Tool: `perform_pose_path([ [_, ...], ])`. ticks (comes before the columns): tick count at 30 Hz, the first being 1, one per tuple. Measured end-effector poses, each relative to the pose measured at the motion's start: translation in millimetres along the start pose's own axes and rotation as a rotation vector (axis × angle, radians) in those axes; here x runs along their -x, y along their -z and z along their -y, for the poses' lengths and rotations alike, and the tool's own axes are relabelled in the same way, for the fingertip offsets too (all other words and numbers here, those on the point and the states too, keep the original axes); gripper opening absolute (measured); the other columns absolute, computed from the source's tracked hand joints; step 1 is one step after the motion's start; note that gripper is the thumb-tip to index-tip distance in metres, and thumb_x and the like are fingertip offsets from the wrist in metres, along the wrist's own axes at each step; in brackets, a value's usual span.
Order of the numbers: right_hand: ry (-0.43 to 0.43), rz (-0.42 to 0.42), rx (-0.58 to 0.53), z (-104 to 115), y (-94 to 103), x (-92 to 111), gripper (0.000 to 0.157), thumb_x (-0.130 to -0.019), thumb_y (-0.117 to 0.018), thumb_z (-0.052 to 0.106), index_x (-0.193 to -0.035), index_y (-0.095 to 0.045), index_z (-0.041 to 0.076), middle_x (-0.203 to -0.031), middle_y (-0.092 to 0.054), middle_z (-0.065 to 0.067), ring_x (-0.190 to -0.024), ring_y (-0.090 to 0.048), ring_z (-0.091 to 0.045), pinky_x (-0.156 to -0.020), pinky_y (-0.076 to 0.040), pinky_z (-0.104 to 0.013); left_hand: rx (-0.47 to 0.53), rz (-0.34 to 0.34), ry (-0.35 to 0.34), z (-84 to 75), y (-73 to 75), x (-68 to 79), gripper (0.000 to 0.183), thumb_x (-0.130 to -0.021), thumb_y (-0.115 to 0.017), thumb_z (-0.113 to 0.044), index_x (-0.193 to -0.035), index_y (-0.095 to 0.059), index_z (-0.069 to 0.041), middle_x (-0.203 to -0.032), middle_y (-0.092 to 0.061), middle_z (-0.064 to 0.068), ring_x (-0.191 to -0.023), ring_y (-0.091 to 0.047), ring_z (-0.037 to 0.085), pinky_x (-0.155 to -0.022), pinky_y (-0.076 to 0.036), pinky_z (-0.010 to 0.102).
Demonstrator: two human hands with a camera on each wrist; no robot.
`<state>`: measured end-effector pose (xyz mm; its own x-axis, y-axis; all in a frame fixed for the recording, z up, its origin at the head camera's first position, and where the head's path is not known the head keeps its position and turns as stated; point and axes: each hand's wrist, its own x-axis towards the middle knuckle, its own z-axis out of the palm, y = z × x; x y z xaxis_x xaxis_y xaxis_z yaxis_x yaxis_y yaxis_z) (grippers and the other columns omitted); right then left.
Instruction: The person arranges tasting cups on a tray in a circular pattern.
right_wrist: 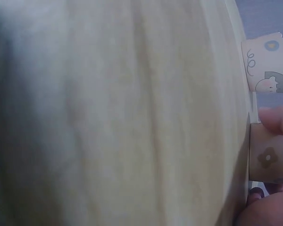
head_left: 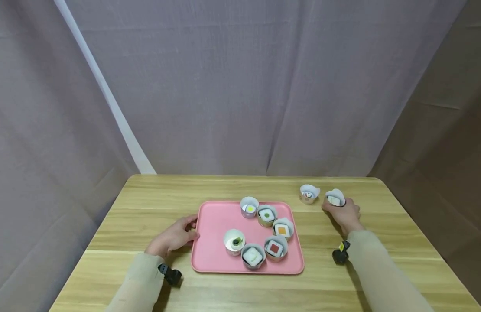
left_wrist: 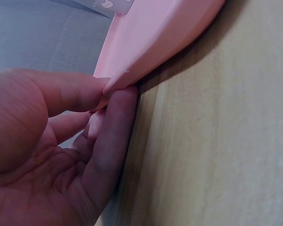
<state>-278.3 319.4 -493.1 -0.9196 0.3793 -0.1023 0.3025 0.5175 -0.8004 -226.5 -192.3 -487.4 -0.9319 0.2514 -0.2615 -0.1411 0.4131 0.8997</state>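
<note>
My left hand pinches the left edge of a pink tray, thumb above and fingers beneath the rim in the left wrist view. My right hand grips a paper baking cup with a whitish piece inside, at the table's back right. In the right wrist view, thumb and fingers lie on either side of this cup, which has a brown flower print. Just left of it stands another paper cup, with a small piece inside and a cartoon print.
Several paper cups stand in a curve on the tray's right half. Among them are cups holding a red-centred piece, an orange-centred piece and a green-topped piece. Grey curtains hang behind the wooden table.
</note>
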Motion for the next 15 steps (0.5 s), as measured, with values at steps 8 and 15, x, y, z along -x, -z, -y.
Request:
perform_pose_path([
  [8,0.053,0.023,-0.050,-5.3,-5.0,-1.6,0.069,-0.084,-0.072,0.033,-0.129,-0.043,-0.010,-0.127,-0.043,-0.027,-0.110,-0.042,-0.035,-0.091,-0.038,-0.045,0.018,0.000,-0.002,4.6,0.3,2.3,0.060,-0.092,-0.059,0.002,-0.148,-0.038,-0.006,-0.112,-0.048,0.013,-0.090,-0.054,0.022,-0.073,-0.052,0.034],
  [15,0.073,0.125,-0.127,-7.7,2.9,-1.8,0.068,-0.089,-0.067,0.038,-0.130,-0.041,-0.009,-0.127,-0.045,-0.021,-0.105,-0.045,-0.028,-0.086,-0.041,-0.035,0.017,-0.001,-0.014,1.3,0.7,2.2,0.060,-0.092,-0.058,0.002,-0.148,-0.038,-0.005,-0.113,-0.048,0.013,-0.090,-0.054,0.023,-0.073,-0.052,0.035],
])
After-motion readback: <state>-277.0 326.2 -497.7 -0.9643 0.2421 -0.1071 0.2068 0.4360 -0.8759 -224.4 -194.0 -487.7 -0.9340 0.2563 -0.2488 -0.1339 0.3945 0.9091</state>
